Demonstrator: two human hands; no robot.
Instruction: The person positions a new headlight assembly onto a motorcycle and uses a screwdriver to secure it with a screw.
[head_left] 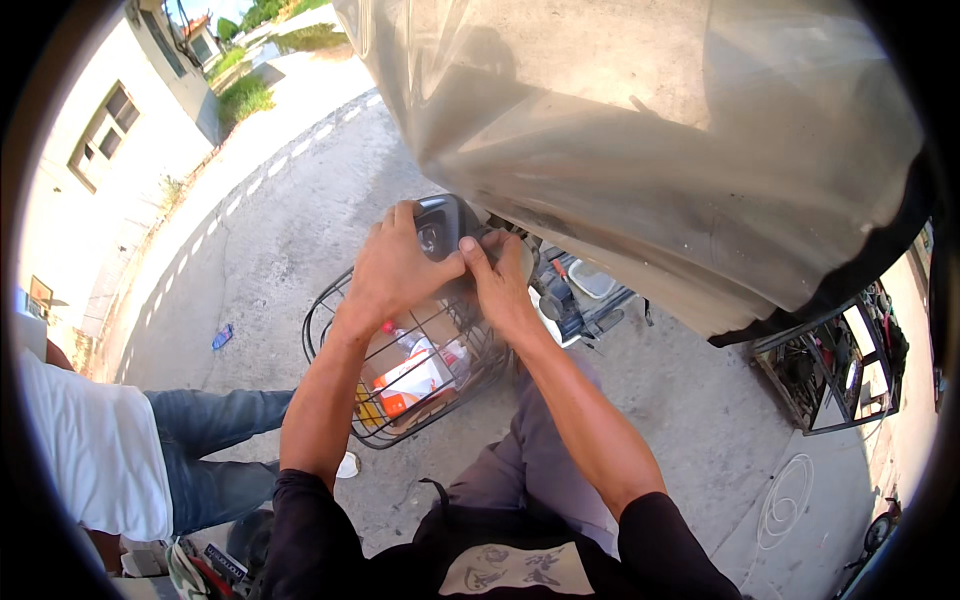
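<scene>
Both my hands are on a black headlight housing (437,222) above a wire basket. My left hand (392,262) is closed over its left side, with the fingertips at the top edge. My right hand (501,280) grips its right side, the thumb up against the housing and the fingers partly hidden behind it. Below hangs the black wire basket (325,310). Inside it lie an orange-and-white box (412,382) and a clear plastic bottle (408,338) with a red cap. My forearms cover part of the basket.
A large translucent plastic sheet (640,130) with a black edge hangs close over my right hand. A person in a white shirt (95,440) stands at the left. At the right are a metal-framed rack (835,370) and a coiled white hose (785,505).
</scene>
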